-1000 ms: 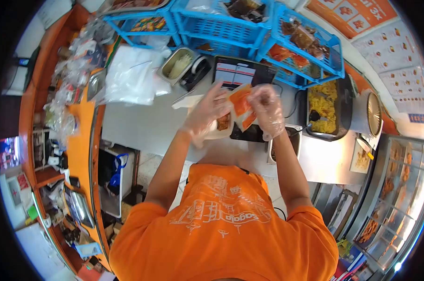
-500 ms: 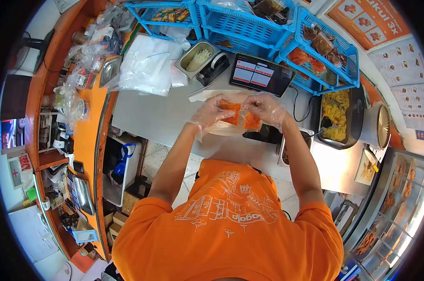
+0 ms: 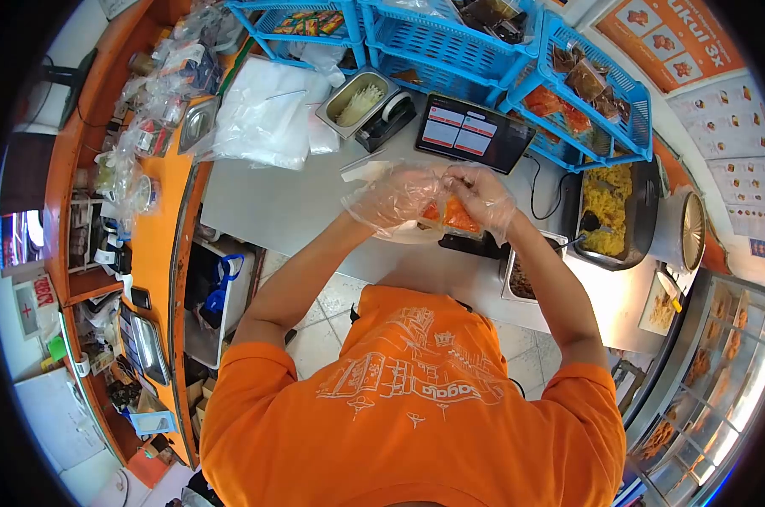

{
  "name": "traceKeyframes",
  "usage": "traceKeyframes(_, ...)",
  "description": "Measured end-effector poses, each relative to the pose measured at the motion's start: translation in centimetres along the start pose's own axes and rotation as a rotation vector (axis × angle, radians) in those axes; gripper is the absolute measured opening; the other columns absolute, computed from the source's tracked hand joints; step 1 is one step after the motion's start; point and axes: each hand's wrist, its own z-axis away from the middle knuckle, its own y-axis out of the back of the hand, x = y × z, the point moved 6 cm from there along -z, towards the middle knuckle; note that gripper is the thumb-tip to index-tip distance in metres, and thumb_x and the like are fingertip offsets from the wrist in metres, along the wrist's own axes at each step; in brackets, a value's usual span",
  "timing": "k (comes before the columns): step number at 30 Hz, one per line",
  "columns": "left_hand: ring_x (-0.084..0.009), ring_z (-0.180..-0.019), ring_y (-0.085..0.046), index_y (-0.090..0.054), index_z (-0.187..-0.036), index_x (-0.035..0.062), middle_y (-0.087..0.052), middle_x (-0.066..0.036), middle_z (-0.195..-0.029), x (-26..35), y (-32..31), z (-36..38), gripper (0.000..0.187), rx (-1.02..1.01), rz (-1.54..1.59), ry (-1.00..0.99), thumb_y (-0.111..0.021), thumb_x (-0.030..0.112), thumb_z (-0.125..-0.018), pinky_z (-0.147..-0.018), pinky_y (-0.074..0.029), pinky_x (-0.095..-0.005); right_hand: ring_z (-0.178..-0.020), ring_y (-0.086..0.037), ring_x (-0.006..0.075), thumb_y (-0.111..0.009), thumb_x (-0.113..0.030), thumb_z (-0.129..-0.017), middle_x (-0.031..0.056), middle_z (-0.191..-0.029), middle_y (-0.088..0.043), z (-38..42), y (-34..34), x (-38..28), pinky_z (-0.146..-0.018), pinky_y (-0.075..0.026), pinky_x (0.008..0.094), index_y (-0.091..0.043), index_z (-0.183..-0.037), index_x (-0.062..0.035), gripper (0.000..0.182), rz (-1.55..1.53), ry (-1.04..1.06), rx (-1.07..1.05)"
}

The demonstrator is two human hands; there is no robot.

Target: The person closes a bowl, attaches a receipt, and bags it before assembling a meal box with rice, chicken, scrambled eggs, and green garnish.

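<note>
Both my hands wear clear plastic gloves. Between them, above the metal counter (image 3: pixel 273 211), hangs a clear sachet of orange-red sauce (image 3: pixel 462 216). My right hand (image 3: pixel 484 198) is closed, its fingertips pinching the top of the sachet. My left hand (image 3: pixel 399 198) is closed against it from the left, its fingers meeting the right hand's at the upper edge. A smaller patch of orange-red sachet shows below the left fingers; the left hand hides the rest. Pale paper (image 3: pixel 361 171) lies partly under the hands.
A tablet (image 3: pixel 467 131) stands behind my hands, beside a metal tin of pale shreds (image 3: pixel 361 103). Clear plastic bags (image 3: pixel 268 114) lie at the back left. Blue baskets (image 3: pixel 450 51) line the rear. A dark pan of yellow food (image 3: pixel 606 211) and a metal tray (image 3: pixel 520 279) are rightward.
My left hand has moved right, over the left part of the sachets, and now meets my right hand. Less of the orange-red sachets shows.
</note>
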Motion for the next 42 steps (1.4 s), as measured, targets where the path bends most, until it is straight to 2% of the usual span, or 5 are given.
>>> traceKeyframes(18, -0.0320, -0.075, -0.063, -0.071, -0.085, 0.0021, -0.067, -0.015, -0.082, 1.1, 1.2, 0.7, 0.016, -0.017, -0.089, -0.166, -0.071, 0.018, -0.084, -0.071, -0.050, -0.0416, -0.078, -0.053, 0.0088, -0.062, -0.016, -0.098, -0.0019, -0.082, -0.061, -2.0, -1.6, 2.7, -0.074, -0.047, 0.0270, -0.066, -0.097, -0.0006, 0.016, -0.258, -0.197, -0.340)
traceKeyframes(22, -0.0331, -0.075, -0.064, -0.072, -0.085, 0.0018, -0.067, -0.018, -0.080, -1.8, 0.3, 0.8, 0.020, -0.233, 0.163, 0.253, -0.073, 0.022, -0.082, -0.070, -0.050, -0.0416, -0.078, -0.053, 0.0085, -0.061, -0.014, -0.098, -0.0006, -0.082, -0.061, -2.2, -1.5, 2.2, -0.075, -0.047, 0.0263, -0.066, -0.097, -0.0003, 0.015, -0.014, -0.005, -0.269)
traceKeyframes(31, -0.0388, -0.071, -0.062, -0.071, -0.088, 0.0003, -0.064, -0.023, -0.077, -2.8, -1.7, 1.2, 0.027, -0.379, 0.025, 0.218, -0.074, 0.026, -0.082, -0.068, -0.049, -0.0438, -0.087, -0.066, 0.0353, -0.064, -0.023, -0.090, 0.0197, -0.092, -0.070, -1.5, -2.6, -0.9, -0.079, -0.051, 0.0422, -0.071, -0.105, -0.0066, 0.023, 0.571, 0.091, -0.507)
traceKeyframes(39, -0.0354, -0.069, -0.063, -0.074, -0.088, 0.0046, -0.065, -0.020, -0.075, 0.9, 0.3, 1.0, 0.021, -0.095, 0.042, -0.015, -0.075, 0.024, -0.081, -0.066, -0.049, -0.0421, -0.077, -0.064, 0.0195, -0.066, -0.019, -0.089, 0.0114, -0.090, -0.072, -1.1, -2.5, 3.4, -0.075, -0.051, 0.0331, -0.073, -0.099, -0.0032, 0.020, -0.385, -0.315, -0.446)
traceKeyframes(42, -0.0335, -0.071, -0.064, -0.074, -0.086, 0.0047, -0.067, -0.018, -0.077, -0.9, -0.4, 1.6, 0.022, -0.322, 0.229, 0.408, -0.076, 0.026, -0.080, -0.069, -0.051, -0.0403, -0.076, -0.064, 0.0217, -0.069, -0.022, -0.087, 0.0124, -0.090, -0.071, -1.7, -2.9, 4.3, -0.075, -0.052, 0.0338, -0.072, -0.101, -0.0050, 0.022, -0.020, -0.161, -0.395)
